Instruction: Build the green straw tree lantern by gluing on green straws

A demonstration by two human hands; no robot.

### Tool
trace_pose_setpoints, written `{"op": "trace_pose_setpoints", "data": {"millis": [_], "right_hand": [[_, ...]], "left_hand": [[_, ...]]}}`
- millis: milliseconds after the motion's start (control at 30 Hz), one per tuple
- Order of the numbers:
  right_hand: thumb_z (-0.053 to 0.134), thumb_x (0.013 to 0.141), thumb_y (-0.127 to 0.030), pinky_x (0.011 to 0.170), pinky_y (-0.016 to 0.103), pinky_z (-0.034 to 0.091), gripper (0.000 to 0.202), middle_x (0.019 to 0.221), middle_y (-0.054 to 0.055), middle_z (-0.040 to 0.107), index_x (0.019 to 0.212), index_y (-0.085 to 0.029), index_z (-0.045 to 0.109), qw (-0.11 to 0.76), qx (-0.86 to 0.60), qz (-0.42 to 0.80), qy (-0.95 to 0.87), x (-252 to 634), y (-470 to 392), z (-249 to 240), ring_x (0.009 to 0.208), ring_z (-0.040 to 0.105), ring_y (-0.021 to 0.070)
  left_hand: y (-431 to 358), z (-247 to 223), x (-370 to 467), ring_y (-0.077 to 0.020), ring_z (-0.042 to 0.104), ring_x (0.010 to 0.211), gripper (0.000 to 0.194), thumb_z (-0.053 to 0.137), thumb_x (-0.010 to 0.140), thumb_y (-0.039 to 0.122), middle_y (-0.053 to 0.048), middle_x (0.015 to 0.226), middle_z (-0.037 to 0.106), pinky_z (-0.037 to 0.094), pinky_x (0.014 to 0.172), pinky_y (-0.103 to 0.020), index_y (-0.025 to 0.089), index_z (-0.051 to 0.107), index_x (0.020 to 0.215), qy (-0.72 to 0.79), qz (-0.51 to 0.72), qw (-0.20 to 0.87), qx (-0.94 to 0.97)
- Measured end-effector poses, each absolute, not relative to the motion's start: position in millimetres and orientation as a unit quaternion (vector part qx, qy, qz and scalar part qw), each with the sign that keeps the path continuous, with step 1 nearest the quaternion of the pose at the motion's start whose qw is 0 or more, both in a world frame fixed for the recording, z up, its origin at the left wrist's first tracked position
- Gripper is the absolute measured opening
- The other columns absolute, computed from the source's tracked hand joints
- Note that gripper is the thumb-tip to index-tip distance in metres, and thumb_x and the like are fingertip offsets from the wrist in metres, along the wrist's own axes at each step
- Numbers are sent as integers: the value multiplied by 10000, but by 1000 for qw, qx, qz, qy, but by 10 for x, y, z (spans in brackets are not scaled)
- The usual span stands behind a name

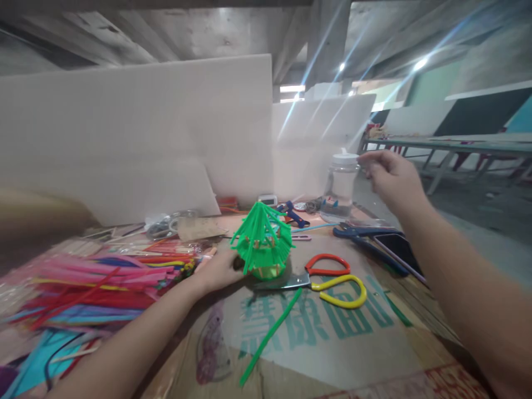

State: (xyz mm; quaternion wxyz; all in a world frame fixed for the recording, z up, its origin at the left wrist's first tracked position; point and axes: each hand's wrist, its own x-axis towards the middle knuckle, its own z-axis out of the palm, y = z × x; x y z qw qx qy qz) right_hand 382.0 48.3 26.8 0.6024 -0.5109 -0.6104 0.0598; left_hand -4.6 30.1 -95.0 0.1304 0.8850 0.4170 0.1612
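Observation:
A green cone-topped craft piece [264, 244] made of fuzzy strips stands upright at the middle of the table. My left hand [222, 270] is at its left side, the fingers partly hidden behind it and seemingly around its lower part. Raised at the right, my right hand [388, 172] has its fingers bent together near the lid of a clear bottle [343, 188]; what they hold, if anything, is too small to make out. Scissors [310, 282] with a red and a yellow handle lie before the craft piece, beside a loose green strip [270, 338].
Many coloured strips [95, 282] in plastic lie at the left. Blue-handled pliers [369, 246] and a phone [399, 252] sit at the right, below my right arm. White boards [166, 127] stand behind the table. A blurred form shows at the left edge.

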Motion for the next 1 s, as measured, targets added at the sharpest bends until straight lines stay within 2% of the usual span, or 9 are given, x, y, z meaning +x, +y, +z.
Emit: {"op": "trace_pose_setpoints", "data": {"millis": [100,167,333,433,533,633,733,800,1000], "right_hand": [[678,768,-157,689,317,514,402,1054,96,678,1167,-205,678,444,-540,115,-705,3617,458,167,721,640,161],[676,789,-206,801,355,525,363,1040,92,717,1151,-210,698,351,-501,166,-773,3411,469,18,878,673,220],[659,827,-295,776,354,523,395,1077,90,717,1208,-191,675,270,-467,202,-817,3075,602,-451,842,657,208],[760,725,-279,803,346,530,699,1356,132,571,1382,-199,533,287,-422,262,-819,2991,633,-688,898,633,187],[789,692,-287,794,315,533,841,1430,128,505,1452,-233,434,313,-412,293,-804,2870,608,-848,927,632,171],[751,725,-249,718,284,511,649,1197,79,654,1342,-225,552,380,-422,286,-771,2756,601,-893,799,622,144],[694,758,-229,704,296,472,203,833,38,679,947,-158,713,444,-457,258,-726,2768,653,-833,715,579,151],[702,747,-256,712,312,464,99,722,22,645,746,-159,684,467,-471,260,-702,2846,709,-766,700,570,161],[710,748,-335,847,327,511,250,1181,81,645,676,-173,534,552,-439,344,-620,3018,795,-622,952,632,170]], "left_hand": [[319,-890,-113,-257,690,913,297,556,842,420,-37,997,757,547,842,-351,233,741,979,403,163,140,890],[333,-856,-133,-274,668,1031,332,556,837,411,-54,1121,735,518,942,-378,225,727,1053,389,170,143,894],[389,-908,-105,-292,565,1240,463,567,866,433,-83,1333,632,396,1109,-438,213,619,1270,356,233,155,892],[451,-1024,-126,-294,538,1274,526,580,873,449,-88,1326,634,374,1127,-444,209,562,1340,357,254,174,882],[514,-1120,-179,-310,543,1266,545,581,868,468,-89,1356,613,392,1113,-450,211,563,1348,365,245,180,880],[537,-1148,-216,-333,542,1269,513,581,861,478,-78,1334,633,384,1120,-464,214,611,1301,368,234,180,882],[519,-1126,-218,-338,574,1233,524,577,860,457,-70,1271,675,431,1085,-459,215,599,1324,376,232,197,875],[504,-1107,-207,-342,594,1205,541,581,851,441,-74,1244,690,459,1054,-466,210,586,1339,382,232,199,872],[555,-1156,-219,-353,602,1173,436,559,832,460,-96,1213,700,447,1053,-493,190,704,1142,383,219,160,883]]}}
